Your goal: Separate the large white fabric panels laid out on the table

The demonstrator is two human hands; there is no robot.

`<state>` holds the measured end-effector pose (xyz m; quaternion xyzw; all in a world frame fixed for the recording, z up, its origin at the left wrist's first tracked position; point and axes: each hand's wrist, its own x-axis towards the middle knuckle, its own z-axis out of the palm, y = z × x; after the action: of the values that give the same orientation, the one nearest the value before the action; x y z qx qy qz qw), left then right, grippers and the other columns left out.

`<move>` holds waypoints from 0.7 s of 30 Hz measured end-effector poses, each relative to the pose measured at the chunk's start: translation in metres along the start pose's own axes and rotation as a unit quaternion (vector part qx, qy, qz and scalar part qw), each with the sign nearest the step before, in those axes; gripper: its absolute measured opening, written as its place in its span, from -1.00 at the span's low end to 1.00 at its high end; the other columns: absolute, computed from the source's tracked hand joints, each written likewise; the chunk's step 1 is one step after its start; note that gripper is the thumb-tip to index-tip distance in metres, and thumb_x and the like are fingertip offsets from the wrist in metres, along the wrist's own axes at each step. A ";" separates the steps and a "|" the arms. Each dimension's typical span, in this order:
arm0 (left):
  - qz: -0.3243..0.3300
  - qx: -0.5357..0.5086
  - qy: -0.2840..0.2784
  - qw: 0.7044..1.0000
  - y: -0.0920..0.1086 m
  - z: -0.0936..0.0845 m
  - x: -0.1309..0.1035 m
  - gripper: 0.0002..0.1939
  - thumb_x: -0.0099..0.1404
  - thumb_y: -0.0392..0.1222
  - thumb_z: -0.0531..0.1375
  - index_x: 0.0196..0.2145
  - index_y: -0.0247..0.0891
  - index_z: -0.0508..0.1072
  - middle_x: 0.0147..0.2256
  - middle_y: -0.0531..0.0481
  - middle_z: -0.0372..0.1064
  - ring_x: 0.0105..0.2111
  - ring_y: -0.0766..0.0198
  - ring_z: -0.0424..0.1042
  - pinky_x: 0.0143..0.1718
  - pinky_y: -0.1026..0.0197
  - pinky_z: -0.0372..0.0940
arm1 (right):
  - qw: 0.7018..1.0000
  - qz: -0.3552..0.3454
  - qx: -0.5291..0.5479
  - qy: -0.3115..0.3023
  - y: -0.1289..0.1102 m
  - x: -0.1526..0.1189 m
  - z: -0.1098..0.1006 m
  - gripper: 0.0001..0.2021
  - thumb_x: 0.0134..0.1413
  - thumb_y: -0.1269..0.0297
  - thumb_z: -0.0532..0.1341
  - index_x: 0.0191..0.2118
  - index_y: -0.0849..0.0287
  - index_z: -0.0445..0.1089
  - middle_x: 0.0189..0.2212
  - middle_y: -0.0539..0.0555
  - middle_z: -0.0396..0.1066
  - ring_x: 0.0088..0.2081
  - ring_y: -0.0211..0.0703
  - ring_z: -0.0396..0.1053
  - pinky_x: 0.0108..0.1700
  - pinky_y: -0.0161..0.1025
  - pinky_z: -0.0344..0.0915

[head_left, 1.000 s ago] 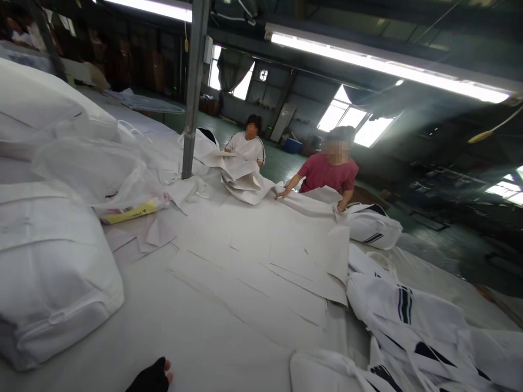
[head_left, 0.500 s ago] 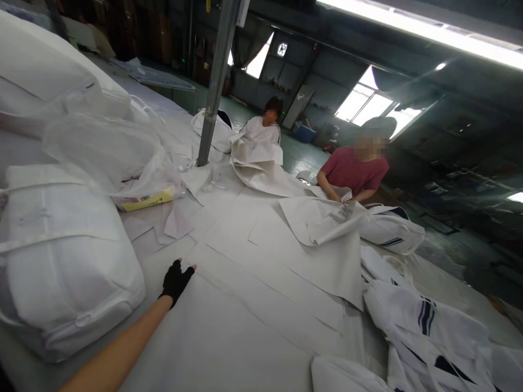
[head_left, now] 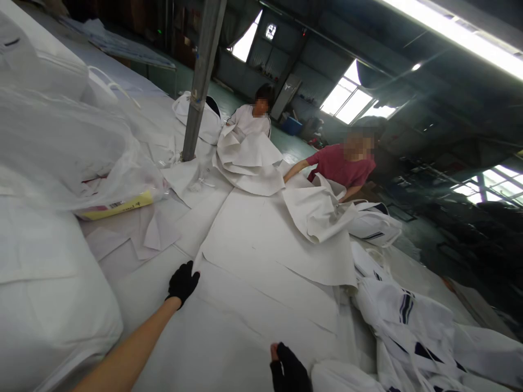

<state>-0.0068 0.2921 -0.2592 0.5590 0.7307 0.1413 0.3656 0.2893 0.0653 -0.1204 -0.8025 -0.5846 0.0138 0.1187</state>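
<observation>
Roughly midway, I'd judge; head view: left hand (head_left: 183, 282) pinches the near corner of the top sheet (head_left: 278, 239) on the table (head_left: 171, 348); right hand (head_left: 289, 366) at the bottom edge, grip unclear; more sheets below, bags (head_left: 408, 321) piled right.

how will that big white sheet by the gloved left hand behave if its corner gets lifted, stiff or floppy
Probably floppy: the same white material drapes and creases in the co-worker's hands. The white sheet lies flat and looks thin, so likely light for its size. It overlaps other sheets, so it may slide over them as the left hand pulls its corner.
</observation>
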 end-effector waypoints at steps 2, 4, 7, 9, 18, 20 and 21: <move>0.011 0.000 0.008 1.000 -0.002 0.003 -0.004 -0.38 0.32 0.00 0.02 0.22 -0.42 0.15 0.18 -0.33 0.17 0.19 -0.04 0.17 0.18 0.03 0.06 | 0.999 0.031 0.044 0.009 -0.033 0.023 0.040 -0.52 0.18 -0.07 0.03 -0.17 0.19 0.52 -0.22 0.18 0.52 -0.15 -0.03 0.47 -0.08 -0.13 0.43; 0.016 0.000 0.015 1.000 -0.005 0.003 -0.006 -0.36 0.33 0.05 -0.01 0.22 -0.45 0.14 0.10 -0.34 0.28 0.11 -0.02 0.28 0.10 0.05 0.16 | 0.995 0.043 0.087 -0.010 -0.071 0.051 0.070 -0.53 0.18 -0.05 0.03 -0.15 0.23 0.50 -0.21 0.19 0.52 -0.13 -0.03 0.45 -0.06 -0.15 0.41; 0.018 0.004 0.026 0.999 -0.010 0.001 -0.007 -0.33 0.35 0.12 -0.05 0.22 -0.48 0.13 -0.01 -0.35 0.38 0.02 -0.03 0.37 0.00 0.05 0.25 | 0.986 0.044 0.129 -0.096 -0.126 0.102 0.097 -0.61 0.21 0.05 0.03 -0.17 0.21 0.48 -0.23 0.17 0.51 -0.17 -0.11 0.45 -0.10 -0.24 0.38; 0.018 -0.001 0.037 0.999 -0.012 0.001 -0.008 -0.32 0.35 0.15 -0.06 0.21 -0.47 0.13 -0.03 -0.34 0.39 0.00 -0.03 0.39 -0.02 0.06 0.27 | 0.981 0.048 0.141 -0.122 -0.157 0.134 0.111 -0.64 0.21 0.10 0.03 -0.10 0.21 0.44 -0.18 0.16 0.49 -0.14 -0.12 0.44 -0.06 -0.24 0.35; 0.058 -0.022 0.074 0.995 -0.025 0.029 -0.008 -0.48 0.34 0.09 -0.08 -0.01 -0.39 0.33 -0.11 -0.27 0.43 -0.12 -0.01 0.44 -0.11 0.08 0.31 | 0.961 -0.008 -0.004 -0.276 -0.224 0.207 0.174 -0.13 -0.13 0.19 0.31 0.32 0.22 -0.02 0.30 0.40 -0.12 0.26 0.44 -0.06 0.18 0.26 0.05; 0.051 -0.020 0.080 0.995 -0.024 0.030 -0.006 -0.49 0.33 0.09 -0.07 -0.03 -0.38 0.34 -0.13 -0.26 0.44 -0.15 -0.02 0.44 -0.15 0.07 0.32 | 0.968 -0.016 0.012 -0.251 -0.224 0.211 0.185 -0.26 -0.11 0.27 0.28 0.25 0.21 0.13 0.24 0.41 0.04 0.22 0.44 0.04 0.11 0.27 0.13; 0.048 -0.025 0.077 0.996 -0.023 0.030 -0.006 -0.50 0.33 0.10 -0.08 -0.05 -0.36 0.35 -0.15 -0.24 0.44 -0.18 0.00 0.45 -0.17 0.07 0.32 | 0.974 -0.018 0.023 -0.227 -0.222 0.212 0.190 -0.36 -0.09 0.32 0.25 0.20 0.23 0.22 0.18 0.42 0.15 0.17 0.42 0.12 0.06 0.26 0.18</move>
<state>-0.0021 0.2729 -0.2918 0.5716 0.7254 0.2192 0.3146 0.1184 0.3625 -0.2346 -0.7648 -0.6102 0.2068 0.0018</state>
